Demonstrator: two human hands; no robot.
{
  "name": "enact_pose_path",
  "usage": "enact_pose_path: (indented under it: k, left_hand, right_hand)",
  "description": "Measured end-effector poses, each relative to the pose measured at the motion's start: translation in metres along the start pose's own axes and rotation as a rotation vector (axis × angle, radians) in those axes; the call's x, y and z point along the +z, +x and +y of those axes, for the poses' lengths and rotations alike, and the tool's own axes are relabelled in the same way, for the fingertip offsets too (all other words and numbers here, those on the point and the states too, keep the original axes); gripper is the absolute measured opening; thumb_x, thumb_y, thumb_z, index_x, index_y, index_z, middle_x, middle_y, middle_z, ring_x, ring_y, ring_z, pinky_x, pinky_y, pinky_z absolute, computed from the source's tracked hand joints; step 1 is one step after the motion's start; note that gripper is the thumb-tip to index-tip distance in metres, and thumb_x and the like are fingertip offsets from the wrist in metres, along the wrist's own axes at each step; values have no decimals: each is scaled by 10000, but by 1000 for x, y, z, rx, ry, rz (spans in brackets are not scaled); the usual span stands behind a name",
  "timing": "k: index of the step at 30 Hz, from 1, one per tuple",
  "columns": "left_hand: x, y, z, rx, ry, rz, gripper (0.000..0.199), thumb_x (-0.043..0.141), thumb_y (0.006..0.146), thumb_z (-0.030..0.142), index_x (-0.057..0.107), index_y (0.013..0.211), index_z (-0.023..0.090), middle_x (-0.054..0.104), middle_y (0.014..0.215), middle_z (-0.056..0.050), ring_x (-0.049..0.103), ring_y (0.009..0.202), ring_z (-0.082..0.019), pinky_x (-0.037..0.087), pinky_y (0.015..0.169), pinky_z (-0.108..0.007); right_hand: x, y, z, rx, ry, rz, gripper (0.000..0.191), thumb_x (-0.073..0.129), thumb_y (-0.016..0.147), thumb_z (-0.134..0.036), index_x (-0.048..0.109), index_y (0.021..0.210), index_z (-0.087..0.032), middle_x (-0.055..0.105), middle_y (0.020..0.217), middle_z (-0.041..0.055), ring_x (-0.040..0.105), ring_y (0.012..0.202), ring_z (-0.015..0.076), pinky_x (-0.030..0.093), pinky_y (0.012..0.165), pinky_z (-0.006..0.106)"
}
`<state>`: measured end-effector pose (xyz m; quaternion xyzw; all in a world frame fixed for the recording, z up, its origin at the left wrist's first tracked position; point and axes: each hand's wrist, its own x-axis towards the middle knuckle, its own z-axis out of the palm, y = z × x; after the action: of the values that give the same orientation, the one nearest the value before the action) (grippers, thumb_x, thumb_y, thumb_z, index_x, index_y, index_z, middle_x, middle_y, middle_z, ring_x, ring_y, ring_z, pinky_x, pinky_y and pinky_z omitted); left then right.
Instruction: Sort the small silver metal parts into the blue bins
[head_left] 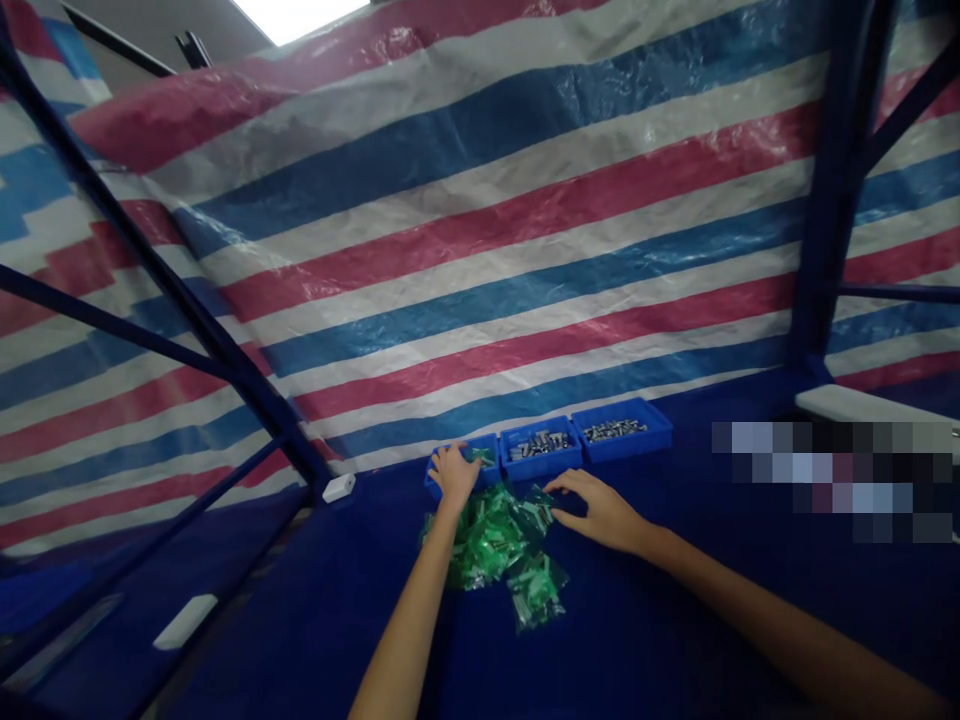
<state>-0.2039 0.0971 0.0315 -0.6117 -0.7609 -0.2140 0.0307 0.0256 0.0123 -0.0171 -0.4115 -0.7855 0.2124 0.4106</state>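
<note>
Currently, the left hand (455, 475) is reaching over a bin (487, 475), grip unclear. The right hand (596, 510) is holding its grip spread beside a bag (534, 510).

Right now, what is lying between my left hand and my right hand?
In the head view, a pile of plastic packets, mostly green-looking, lies between them.

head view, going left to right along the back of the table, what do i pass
Small white box → left blue bin → middle blue bin → right blue bin → long white bar
</note>
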Motion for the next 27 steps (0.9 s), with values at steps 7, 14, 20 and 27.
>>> enact_pose_path:
  k: [7, 14, 20, 27]
  left_hand:
    - [2, -13, -2, 235, 66, -71, 356, 353, 867, 363, 656, 953, 195, 635, 1035, -111, 512, 1025, -271, 333, 881, -444]
    - [0, -23, -1, 229, 41, 23, 371, 367, 867, 364, 676, 921, 166, 584, 1123, -127, 466, 1072, -284, 323, 903, -442]
    - [-8, -58, 32, 477, -214, 108, 235, 419, 864, 326, 629, 908, 230, 603, 991, -42, 508, 982, -205, 349, 870, -381]
    - [-1, -84, 52, 582, -577, -33, 223, 509, 820, 370, 582, 976, 230, 595, 970, -23, 537, 915, -170, 370, 882, -355]
  right_hand:
    - [1, -9, -6, -28, -149, -277, 410, 473, 831, -456, 502, 1231, -370, 421, 1364, 61, 355, 1254, 284, 256, 985, 533]
    - [2, -2, 3, 67, -214, -139, 287, 509, 807, -462, 669, 966, -285, 569, 1178, 69, 487, 1113, 253, 327, 934, 449]
    - [1, 0, 11, 124, -207, -42, 239, 626, 704, -399, 636, 898, -258, 605, 994, 33, 554, 948, 218, 405, 841, 376]
    - [1, 4, 26, 134, 25, 161, 527, 692, 603, -255, 540, 1108, -229, 561, 988, 51, 575, 889, 207, 470, 773, 335]
